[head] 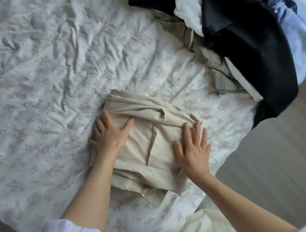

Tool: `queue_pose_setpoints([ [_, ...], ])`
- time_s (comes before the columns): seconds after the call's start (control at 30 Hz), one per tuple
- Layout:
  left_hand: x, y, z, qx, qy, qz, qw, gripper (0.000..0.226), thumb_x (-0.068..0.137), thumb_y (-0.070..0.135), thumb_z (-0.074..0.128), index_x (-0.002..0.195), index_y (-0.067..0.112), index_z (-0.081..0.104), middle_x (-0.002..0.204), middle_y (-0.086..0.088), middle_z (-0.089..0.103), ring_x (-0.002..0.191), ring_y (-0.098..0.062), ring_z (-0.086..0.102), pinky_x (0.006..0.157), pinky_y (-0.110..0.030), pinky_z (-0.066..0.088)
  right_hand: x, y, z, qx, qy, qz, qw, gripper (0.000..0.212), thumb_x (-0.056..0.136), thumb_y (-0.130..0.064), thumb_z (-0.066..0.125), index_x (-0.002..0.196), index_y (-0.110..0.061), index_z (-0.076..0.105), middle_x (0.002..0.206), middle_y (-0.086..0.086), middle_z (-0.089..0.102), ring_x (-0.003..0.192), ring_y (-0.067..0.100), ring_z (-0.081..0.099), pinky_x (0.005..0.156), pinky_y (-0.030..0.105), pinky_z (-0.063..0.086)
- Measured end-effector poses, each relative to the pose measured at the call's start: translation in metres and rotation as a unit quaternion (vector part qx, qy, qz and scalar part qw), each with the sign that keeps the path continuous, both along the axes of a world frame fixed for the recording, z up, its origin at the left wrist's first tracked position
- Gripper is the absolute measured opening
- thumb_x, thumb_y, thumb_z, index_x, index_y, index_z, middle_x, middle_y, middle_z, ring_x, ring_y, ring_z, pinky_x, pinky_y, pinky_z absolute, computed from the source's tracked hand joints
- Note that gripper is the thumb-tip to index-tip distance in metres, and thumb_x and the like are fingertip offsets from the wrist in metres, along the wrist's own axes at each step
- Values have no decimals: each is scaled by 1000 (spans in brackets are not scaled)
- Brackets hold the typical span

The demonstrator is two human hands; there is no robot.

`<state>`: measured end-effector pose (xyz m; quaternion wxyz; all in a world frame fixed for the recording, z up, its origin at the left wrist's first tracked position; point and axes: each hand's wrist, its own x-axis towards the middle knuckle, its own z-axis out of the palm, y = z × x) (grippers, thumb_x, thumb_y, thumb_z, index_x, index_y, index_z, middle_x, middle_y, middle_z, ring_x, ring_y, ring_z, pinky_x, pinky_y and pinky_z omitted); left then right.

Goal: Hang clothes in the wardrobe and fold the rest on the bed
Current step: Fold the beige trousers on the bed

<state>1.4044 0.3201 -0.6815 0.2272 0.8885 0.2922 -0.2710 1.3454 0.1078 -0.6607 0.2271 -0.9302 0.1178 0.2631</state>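
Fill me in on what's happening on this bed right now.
A person is folding a beige garment on the floral bed sheet. The left hand and the right hand both press flat on it, fingers spread. Unfolded clothes wait in a heap at the far corner: a dark garment, a light blue shirt and khaki trousers.

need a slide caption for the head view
Both hands, left and right, press flat on a folded beige garment on the floral bedsheet.
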Motion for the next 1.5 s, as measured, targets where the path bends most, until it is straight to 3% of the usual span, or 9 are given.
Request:
queue_pose_setpoints([
  [0.17, 29, -15, 20, 12, -178, -163, 970, 70, 84, 58, 53, 145, 33, 28, 157, 2, 13, 144, -21, 2, 114, -50, 0, 1, 3, 3, 130, -91, -69, 985, 59, 99, -29, 36, 149, -23, 4, 156, 3, -13, 143, 17, -14, 118, 37, -2],
  [0.47, 67, -34, 7, -31, -173, -281, 943, 33, 85, 51, 57, 90, 23, 74, 129, 13, 50, 134, -11, 26, 113, -55, -4, 47, 0, -6, 49, 33, 42, 997, 54, 98, -42, 29, 148, -36, 9, 157, -4, -10, 142, 32, -13, 113, 55, 6],
  [0.6, 76, -41, -1, 25, -175, -188, 966, 41, 87, 53, 52, 91, 19, 74, 121, 6, 56, 120, -15, 39, 111, -42, 11, 46, -1, -6, 83, -32, -9, 996, 52, 99, -35, 33, 148, -32, 13, 157, 3, -10, 143, 29, -6, 116, 43, 4],
  [0.73, 73, -44, -3, 45, -210, -74, 974, 36, 77, 48, 68, 93, 17, 63, 126, -3, 47, 122, -23, 36, 107, -39, 18, 30, -1, -4, 200, -25, -255, 946, 64, 96, -32, 45, 147, -10, 13, 154, 16, 11, 142, 28, 11, 116, 38, 12],
  [0.87, 63, -23, -1, -37, -182, 36, 982, 82, 67, 54, 74, 129, 15, 39, 139, -10, 31, 131, -27, 27, 108, -40, 21, 9, 7, -3, 292, 122, -407, 856, 66, 86, -48, 56, 136, -11, 34, 131, 1, 48, 118, 19, 46, 103, 34, 36],
  [1.0, 43, 15, -1, -84, -70, 81, 991, 118, 54, 74, 69, 145, 15, 22, 148, -10, 32, 135, -27, 32, 110, -40, 29, 8, 12, -2, 334, 159, -423, 827, 73, 83, -44, 65, 135, -11, 25, 120, -5, 40, 114, 15, 43, 98, 27, 34],
  [1.13, 41, 35, 10, -190, -42, 89, 977, 78, 57, 66, 74, 113, 13, 64, 117, 1, 63, 109, -14, 58, 97, -31, 44, 16, 13, -3, 355, 167, -399, 829, 64, 80, -37, 70, 123, -12, 31, 122, -2, 46, 110, 15, 48, 94, 29, 39],
  [1.23, 36, 37, 22, -293, -51, 127, 946, 36, 70, 39, 79, 97, 18, 69, 102, -1, 71, 97, -16, 67, 90, -31, 50, 22, 11, -1, 379, 140, -384, 831, 56, 79, -22, 70, 123, -15, 36, 117, 3, 56, 102, 17, 58, 88, 32, 49],
  [1.5, -18, 56, 82, -403, -71, 320, 855, 43, 67, 16, 72, 109, 8, 66, 94, -9, 73, 80, -19, 71, 80, -33, 55, 52, 14, 45, 384, 34, -212, 898, 40, 68, -16, 64, 105, -16, 49, 90, 2, 61, 75, 15, 60, 64, 32, 50],
])
